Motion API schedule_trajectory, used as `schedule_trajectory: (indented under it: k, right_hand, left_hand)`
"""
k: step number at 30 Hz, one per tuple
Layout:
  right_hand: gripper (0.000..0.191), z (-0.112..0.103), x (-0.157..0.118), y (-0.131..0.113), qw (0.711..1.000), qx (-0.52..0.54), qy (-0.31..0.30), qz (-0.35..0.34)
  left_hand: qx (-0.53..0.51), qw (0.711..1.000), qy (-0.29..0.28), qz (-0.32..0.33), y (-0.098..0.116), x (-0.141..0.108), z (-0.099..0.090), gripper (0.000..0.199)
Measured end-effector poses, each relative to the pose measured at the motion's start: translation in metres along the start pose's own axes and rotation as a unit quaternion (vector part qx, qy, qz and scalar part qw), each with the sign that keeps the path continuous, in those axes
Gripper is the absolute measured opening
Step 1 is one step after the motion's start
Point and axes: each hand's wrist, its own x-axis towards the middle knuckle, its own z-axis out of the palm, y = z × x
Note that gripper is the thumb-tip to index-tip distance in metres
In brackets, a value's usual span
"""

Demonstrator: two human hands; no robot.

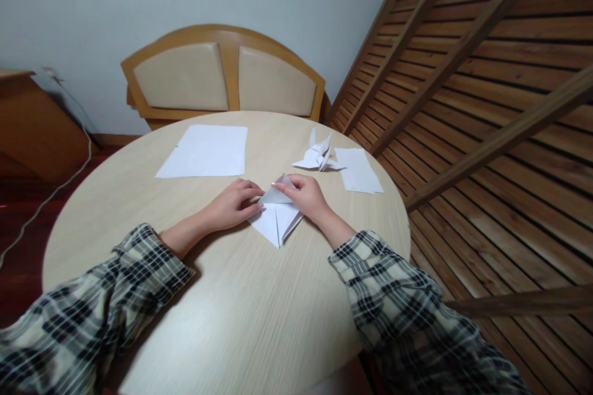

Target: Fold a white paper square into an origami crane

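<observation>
On the pale round table, the right hand pinches folded paper near its top; the left hand touches the paper's left edge, grip unclear.

The right fingers cover part of the folded paper; the bottom edge cuts off both plaid sleeves (and the near side of the bench).

Folded paper on table, sheets behind left, origami behind right
</observation>
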Motion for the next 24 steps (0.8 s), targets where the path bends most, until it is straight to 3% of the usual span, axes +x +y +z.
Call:
schedule_trajectory:
  k: [5,13,19,24]
  right_hand:
    - [0.030,0.002,-0.001,0.003,1.000,0.000,-0.004,-0.008]
    - [0.027,-0.002,-0.002,-0.001,0.999,0.000,-0.051,-0.016]
    - [0.012,-0.002,-0.001,0.001,0.992,-0.058,-0.113,0.007]
    - [0.012,0.000,-0.002,0.006,0.991,-0.068,-0.110,0.042]
  left_hand:
    - [0.017,0.999,-0.008,-0.035,0.009,0.001,0.006,0.046]
    - [0.037,0.998,-0.029,-0.034,0.011,0.001,0.010,0.051]
    - [0.048,0.998,-0.037,-0.033,0.015,0.000,0.007,0.052]
    - [0.101,0.994,-0.027,-0.038,0.017,-0.002,0.008,0.060]
